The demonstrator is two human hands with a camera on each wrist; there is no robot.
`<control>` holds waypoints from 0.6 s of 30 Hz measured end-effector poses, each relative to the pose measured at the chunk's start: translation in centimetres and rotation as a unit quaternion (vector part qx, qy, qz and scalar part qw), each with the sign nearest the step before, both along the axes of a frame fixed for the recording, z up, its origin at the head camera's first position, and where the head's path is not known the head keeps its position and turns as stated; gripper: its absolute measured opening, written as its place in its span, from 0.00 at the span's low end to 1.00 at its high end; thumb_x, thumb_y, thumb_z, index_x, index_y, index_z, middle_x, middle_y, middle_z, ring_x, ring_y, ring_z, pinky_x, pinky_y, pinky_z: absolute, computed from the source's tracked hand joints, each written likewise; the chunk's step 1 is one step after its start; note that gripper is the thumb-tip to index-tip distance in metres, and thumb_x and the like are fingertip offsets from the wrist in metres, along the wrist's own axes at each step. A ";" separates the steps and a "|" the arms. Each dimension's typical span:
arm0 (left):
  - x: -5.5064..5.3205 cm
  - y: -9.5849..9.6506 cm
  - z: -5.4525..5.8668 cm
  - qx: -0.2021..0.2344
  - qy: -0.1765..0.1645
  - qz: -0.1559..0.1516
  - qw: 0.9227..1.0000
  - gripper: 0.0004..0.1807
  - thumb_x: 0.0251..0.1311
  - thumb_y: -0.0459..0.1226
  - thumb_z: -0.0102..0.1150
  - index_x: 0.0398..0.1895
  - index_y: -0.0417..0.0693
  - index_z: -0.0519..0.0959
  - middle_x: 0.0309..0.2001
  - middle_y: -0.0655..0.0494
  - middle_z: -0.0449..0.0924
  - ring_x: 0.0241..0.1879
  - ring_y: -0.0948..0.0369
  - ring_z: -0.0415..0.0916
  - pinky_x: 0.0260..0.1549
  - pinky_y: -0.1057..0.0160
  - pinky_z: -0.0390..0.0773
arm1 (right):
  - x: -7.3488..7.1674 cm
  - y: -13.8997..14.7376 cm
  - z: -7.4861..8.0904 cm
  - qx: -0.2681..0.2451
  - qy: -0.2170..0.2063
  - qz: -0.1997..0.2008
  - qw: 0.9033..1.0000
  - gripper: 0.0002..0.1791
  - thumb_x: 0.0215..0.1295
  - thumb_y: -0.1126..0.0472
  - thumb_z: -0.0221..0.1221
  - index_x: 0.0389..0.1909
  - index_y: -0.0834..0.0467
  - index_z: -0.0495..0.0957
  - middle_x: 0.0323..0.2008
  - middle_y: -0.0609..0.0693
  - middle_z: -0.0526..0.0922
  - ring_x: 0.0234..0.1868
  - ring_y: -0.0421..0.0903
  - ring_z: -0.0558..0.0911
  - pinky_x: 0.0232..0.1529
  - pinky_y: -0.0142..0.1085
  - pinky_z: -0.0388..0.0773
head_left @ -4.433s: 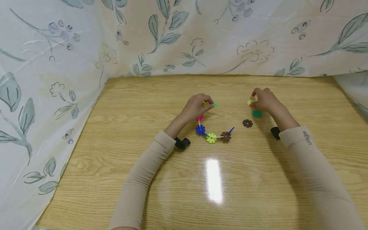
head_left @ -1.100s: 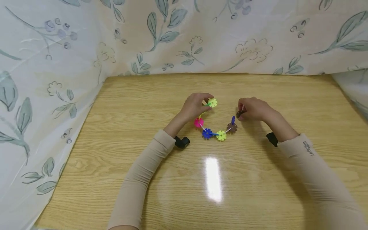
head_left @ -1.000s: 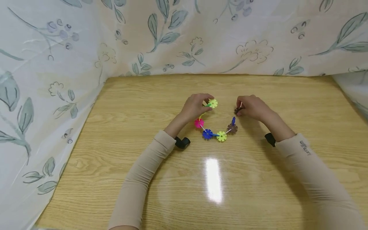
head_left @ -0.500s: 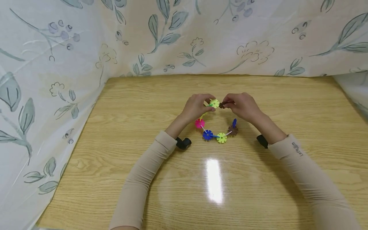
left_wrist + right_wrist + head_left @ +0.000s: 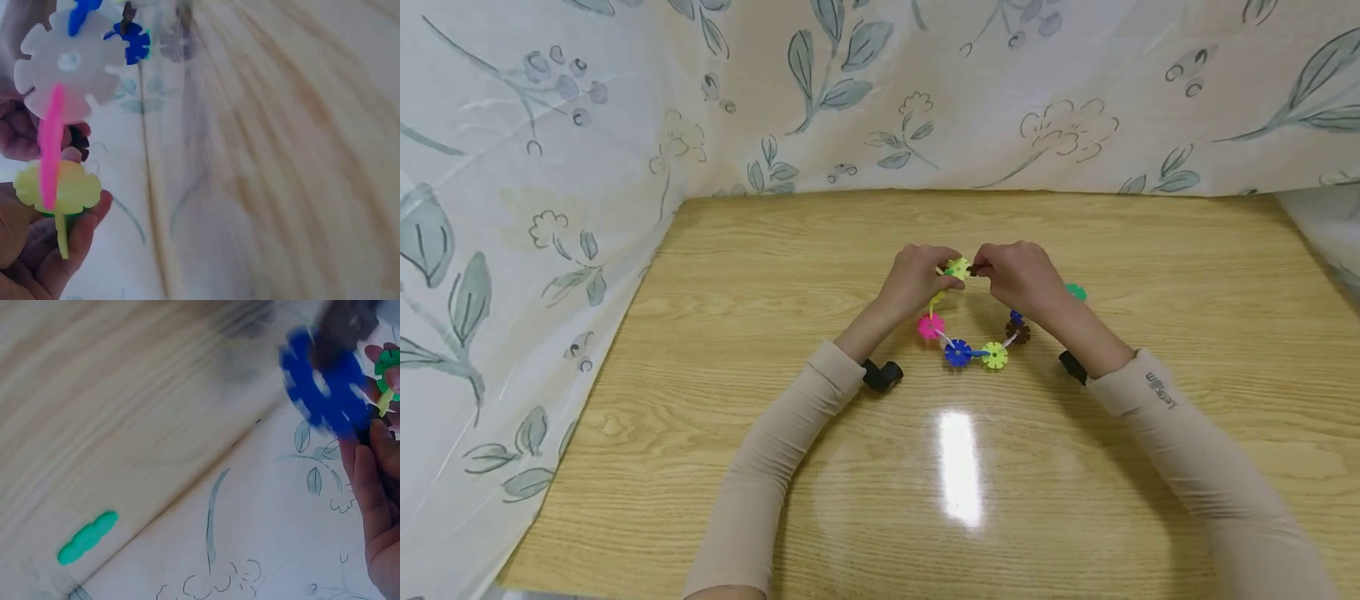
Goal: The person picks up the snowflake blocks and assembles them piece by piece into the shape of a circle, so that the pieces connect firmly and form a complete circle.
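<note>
A chain of notched plastic discs, slotted together edge to edge, curves between my hands: pink disc, blue disc, yellow-green disc, brown disc and others seen edge-on. My left hand pinches one end, where a yellow disc sits by a green piece. My right hand pinches a dark brown disc against that yellow disc's right edge; whether their slots engage cannot be told. In the right wrist view, a blurred blue disc covers part of the right fingers.
A separate green disc lies on the wooden table behind the right wrist. Black wrist cameras, left camera and right camera, hang under the sleeves. A floral cloth borders the table's back and left.
The right hand has carried the dark brown disc leftward to the yellow disc at the chain's end, after earlier pinching a yellow disc. The chain shifted slightly right; the green disc has come back into view.
</note>
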State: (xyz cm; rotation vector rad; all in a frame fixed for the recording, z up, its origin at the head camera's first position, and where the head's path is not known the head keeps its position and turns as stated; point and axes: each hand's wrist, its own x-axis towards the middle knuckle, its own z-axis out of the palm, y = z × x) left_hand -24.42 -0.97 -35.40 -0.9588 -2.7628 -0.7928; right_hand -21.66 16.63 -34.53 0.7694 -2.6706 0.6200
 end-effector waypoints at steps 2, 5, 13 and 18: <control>0.0 0.1 -0.1 0.001 0.020 -0.005 1.000 0.18 0.48 0.41 0.66 0.44 0.44 0.82 0.37 0.53 0.85 0.32 0.62 0.81 0.38 0.65 0.75 | 0.1 -0.3 0.1 0.008 0.002 -0.005 1.000 0.04 0.56 0.75 0.57 0.29 0.66 0.80 0.26 0.59 0.84 0.21 0.52 0.80 0.25 0.43 0.75; 0.1 0.2 -0.1 -0.001 0.038 -0.004 0.999 0.15 0.49 0.41 0.66 0.38 0.44 0.83 0.30 0.54 0.85 0.23 0.65 0.76 0.25 0.71 0.70 | 0.1 -0.6 0.3 0.025 0.008 -0.010 1.000 0.05 0.55 0.76 0.57 0.30 0.67 0.80 0.26 0.59 0.85 0.22 0.53 0.81 0.25 0.43 0.76; 0.2 0.0 -0.5 0.020 0.058 -0.004 0.998 0.14 0.47 0.42 0.67 0.35 0.43 0.83 0.27 0.53 0.84 0.18 0.65 0.71 0.21 0.73 0.64 | -0.1 -0.8 -0.2 0.013 0.020 -0.001 1.000 0.06 0.54 0.78 0.57 0.30 0.67 0.80 0.27 0.59 0.85 0.25 0.54 0.83 0.27 0.43 0.77; 0.1 -0.2 -0.4 0.032 0.046 -0.010 0.998 0.15 0.46 0.41 0.67 0.36 0.42 0.82 0.29 0.52 0.85 0.22 0.63 0.77 0.24 0.72 0.71 | -0.2 -0.8 0.0 0.020 0.013 0.003 1.000 0.04 0.56 0.75 0.58 0.30 0.67 0.80 0.26 0.59 0.84 0.23 0.53 0.82 0.26 0.42 0.77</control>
